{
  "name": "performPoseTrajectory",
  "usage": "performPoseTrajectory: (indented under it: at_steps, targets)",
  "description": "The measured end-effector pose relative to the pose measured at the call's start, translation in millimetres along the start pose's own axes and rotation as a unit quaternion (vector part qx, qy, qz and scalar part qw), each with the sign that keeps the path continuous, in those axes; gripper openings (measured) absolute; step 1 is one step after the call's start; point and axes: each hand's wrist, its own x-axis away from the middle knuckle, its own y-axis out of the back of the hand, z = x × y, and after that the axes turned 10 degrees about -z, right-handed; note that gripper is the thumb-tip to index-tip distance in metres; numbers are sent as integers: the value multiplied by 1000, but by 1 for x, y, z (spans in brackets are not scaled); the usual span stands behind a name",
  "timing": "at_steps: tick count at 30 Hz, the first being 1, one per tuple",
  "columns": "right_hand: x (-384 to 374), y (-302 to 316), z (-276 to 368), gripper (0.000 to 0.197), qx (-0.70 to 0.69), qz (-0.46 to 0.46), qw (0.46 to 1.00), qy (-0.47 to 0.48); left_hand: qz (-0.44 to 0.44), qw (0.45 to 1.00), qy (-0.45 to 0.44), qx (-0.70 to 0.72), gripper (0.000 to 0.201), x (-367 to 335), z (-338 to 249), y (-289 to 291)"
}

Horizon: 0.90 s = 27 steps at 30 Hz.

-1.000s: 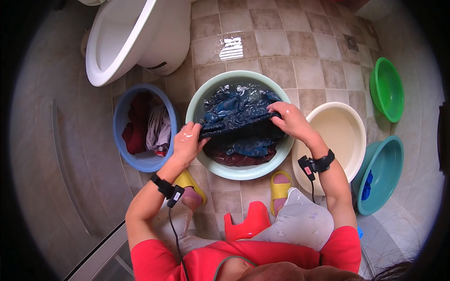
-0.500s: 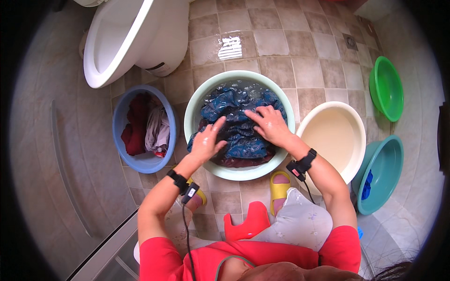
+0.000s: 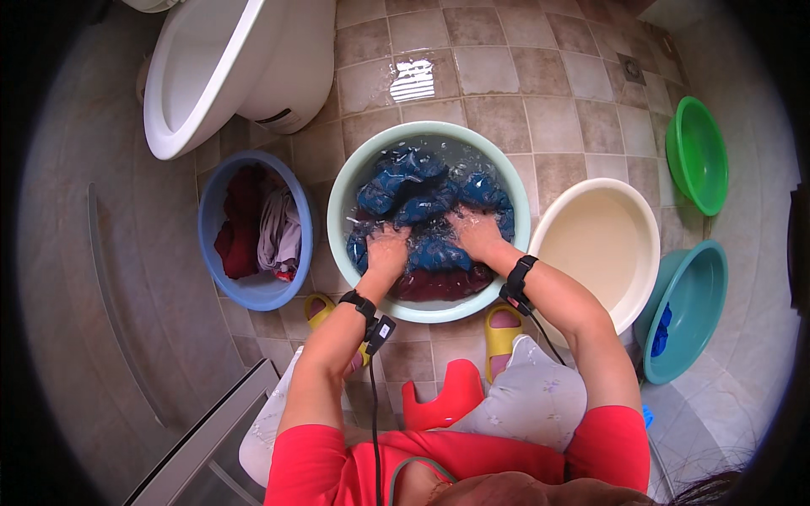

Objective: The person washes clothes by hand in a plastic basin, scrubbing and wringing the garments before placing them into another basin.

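Note:
A pale green basin [image 3: 350, 177] stands on the tiled floor in front of me, holding water and dark blue cloth [image 3: 422, 198] with a dark red piece at its near edge. My left hand [image 3: 386, 251] and my right hand [image 3: 472, 233] both press down into the wet blue cloth side by side, fingers partly under the water. Each wrist wears a black band with a cable. I cannot see the fingertips clearly.
A blue basin [image 3: 209, 244] with red and pale clothes sits at left, a white toilet [image 3: 215, 72] behind it. At right stand a cream basin [image 3: 641, 253], a teal basin [image 3: 704, 325] and a green basin [image 3: 675, 152]. Yellow slippers [image 3: 503, 333] and a red stool [image 3: 439, 401] are close.
A second ago both hands held the blue cloth lifted over the basin. They have since pushed it down into the water and moved closer together.

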Motion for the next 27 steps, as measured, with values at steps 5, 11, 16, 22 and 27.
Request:
performPoseTrajectory:
  at_steps: [5,11,16,22,27]
  targets:
    - [-2,-6,-2,55,22,-29,999,11,67,998,13,-12,33,-8,-1,-3]
    - [-4,3,-7,49,-2,-111,993,29,70,997,-3,45,31,-12,3,-5]
    - [-12,47,-5,19,-46,-75,996,14,105,988,-10,115,33,-11,19,31]
    - [2,116,10,13,-120,-195,972,41,-17,956,-69,284,32,1,51,108]
    - [13,214,58,19,-276,-225,924,141,-77,893,11,442,51,11,40,195]
